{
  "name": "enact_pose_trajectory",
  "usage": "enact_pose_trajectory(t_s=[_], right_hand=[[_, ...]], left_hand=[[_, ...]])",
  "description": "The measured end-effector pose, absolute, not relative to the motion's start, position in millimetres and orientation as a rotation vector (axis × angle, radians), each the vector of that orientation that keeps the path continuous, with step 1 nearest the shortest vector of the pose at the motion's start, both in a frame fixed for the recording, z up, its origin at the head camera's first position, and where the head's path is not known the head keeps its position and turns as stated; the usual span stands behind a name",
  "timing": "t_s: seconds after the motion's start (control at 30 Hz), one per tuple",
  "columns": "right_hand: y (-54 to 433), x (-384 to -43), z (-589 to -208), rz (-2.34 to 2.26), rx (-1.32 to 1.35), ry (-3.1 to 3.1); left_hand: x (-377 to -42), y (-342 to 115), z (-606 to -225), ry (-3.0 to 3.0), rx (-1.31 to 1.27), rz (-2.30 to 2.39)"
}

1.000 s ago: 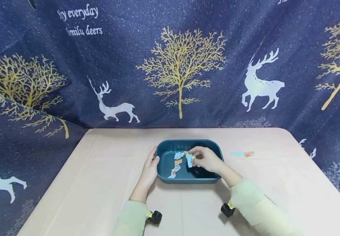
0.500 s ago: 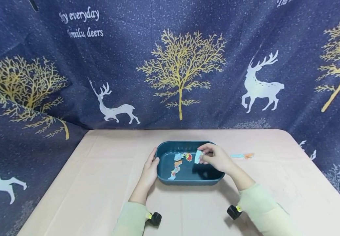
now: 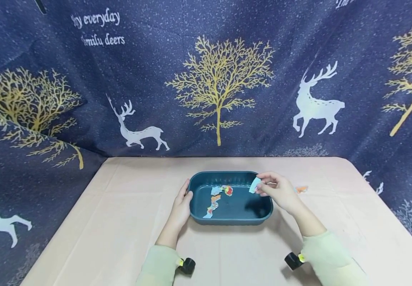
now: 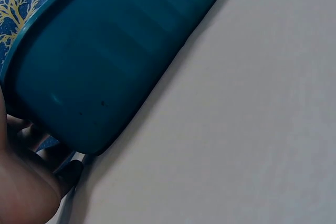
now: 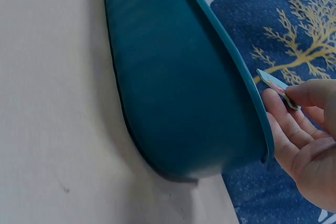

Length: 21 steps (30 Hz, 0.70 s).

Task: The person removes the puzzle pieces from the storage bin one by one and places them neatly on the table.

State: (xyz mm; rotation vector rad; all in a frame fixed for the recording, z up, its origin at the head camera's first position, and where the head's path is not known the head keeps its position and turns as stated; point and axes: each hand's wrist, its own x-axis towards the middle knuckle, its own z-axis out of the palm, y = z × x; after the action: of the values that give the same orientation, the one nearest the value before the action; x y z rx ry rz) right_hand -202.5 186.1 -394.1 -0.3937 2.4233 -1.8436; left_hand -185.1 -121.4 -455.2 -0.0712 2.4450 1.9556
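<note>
My left hand lies against the left end of a dark teal plastic basin, fingers extended along its outer wall and thumb at the rim. In the left wrist view its fingers show beside the basin's end. Over the basin's right rim, my right hand pinches a pale blue paper scrap between thumb and fingers. That scrap also shows a coloured print in the right wrist view. Inside the basin lie several scraps, among them an orange one, a red one and a light blue one.
On the table, right of the basin, lies an orange paper scrap, partly behind my right hand. A dark blue cloth with deer and trees hangs behind the table. Small black wrist devices sit at both sleeves.
My right hand has moved right with the pale blue scrap, from over the basin's middle to its right rim, uncovering the red scrap. The left hand has kept its place.
</note>
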Motion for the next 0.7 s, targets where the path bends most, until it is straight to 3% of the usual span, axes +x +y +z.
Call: enact_pose_trajectory(t_s=[0.7], right_hand=[[218, -198, -398, -2.027, -0.330, 2.471]], left_hand=[[-185, -124, -455, 2.450, -0.050, 1.942]])
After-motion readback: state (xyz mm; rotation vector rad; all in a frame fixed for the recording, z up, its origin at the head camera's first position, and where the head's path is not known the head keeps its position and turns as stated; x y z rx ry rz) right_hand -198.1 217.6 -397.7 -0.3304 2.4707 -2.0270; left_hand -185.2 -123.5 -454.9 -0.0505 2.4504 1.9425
